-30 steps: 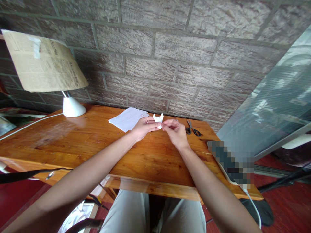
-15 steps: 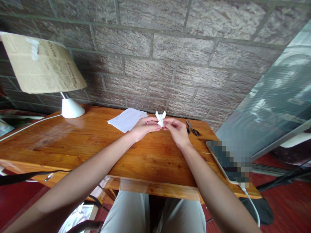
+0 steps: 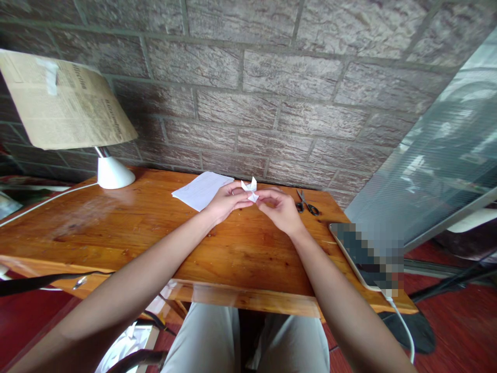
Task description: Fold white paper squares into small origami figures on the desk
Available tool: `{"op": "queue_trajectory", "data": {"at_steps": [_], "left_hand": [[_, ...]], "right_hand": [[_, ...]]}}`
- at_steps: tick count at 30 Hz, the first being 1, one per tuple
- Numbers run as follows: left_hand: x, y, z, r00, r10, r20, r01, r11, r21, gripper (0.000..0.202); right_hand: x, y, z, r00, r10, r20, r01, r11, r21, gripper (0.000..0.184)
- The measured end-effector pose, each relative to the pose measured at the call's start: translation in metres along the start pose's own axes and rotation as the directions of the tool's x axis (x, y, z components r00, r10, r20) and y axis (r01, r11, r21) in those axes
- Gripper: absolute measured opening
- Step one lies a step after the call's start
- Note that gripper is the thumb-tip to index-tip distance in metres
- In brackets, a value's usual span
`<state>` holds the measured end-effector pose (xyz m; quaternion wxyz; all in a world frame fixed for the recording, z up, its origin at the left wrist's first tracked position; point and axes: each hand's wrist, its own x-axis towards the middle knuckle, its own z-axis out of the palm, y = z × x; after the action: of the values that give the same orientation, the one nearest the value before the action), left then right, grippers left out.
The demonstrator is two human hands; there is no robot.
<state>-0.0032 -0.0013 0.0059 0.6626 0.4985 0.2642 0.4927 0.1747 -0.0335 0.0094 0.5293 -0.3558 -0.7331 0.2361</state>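
Observation:
A small white folded paper figure (image 3: pixel 251 187) with two pointed tips sticking up is held above the table between both hands. My left hand (image 3: pixel 228 201) pinches it from the left, thumb in front and fingers partly behind. From the right, my right hand (image 3: pixel 280 208) grips its lower right part between thumb and forefinger. Fingers cover some of the folds. Behind my left hand lies a stack of white paper sheets (image 3: pixel 200 190). To the right of my right hand rest scissors (image 3: pixel 308 204) with black handles.
The wooden table (image 3: pixel 135 233) stands against a stone-block wall (image 3: pixel 287 72). A lamp (image 3: pixel 114 173) with a newsprint-like shade is at the left. A tablet-like device (image 3: pixel 351 254), partly pixelated, lies near the right edge with a white cable (image 3: pixel 404 326) attached.
The paper figure has tilted to the left and shifted slightly left. My left thumb now lies over its front, and my right fingers have moved slightly left with it.

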Motion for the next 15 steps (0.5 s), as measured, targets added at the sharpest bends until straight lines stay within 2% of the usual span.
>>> {"op": "queue_trajectory", "data": {"at_steps": [4,8,11,15], "left_hand": [[0.0006,-0.0008,0.0006,1.000,0.004,0.019,-0.003,1.000,-0.014,0.033],[0.0001,-0.0016,0.0023,1.000,0.010,0.005,-0.010,0.999,-0.033,0.033],[-0.0014,0.0002,0.0040,0.999,0.036,0.003,-0.036,0.999,-0.036,0.035],[-0.0033,0.0033,0.0056,0.999,0.029,0.024,-0.028,0.999,-0.042,0.041]], "right_hand": [[0.0001,-0.0010,-0.0018,0.998,0.056,-0.031,-0.057,0.998,-0.033,0.019],[-0.0010,-0.0001,-0.0005,0.987,0.142,-0.079,-0.139,0.989,0.044,0.021],[-0.0016,-0.0004,0.0021,0.987,0.143,-0.071,-0.136,0.987,0.089,0.023],[-0.0023,-0.0039,0.0039,0.990,0.120,-0.080,-0.116,0.991,0.060,0.021]]}}
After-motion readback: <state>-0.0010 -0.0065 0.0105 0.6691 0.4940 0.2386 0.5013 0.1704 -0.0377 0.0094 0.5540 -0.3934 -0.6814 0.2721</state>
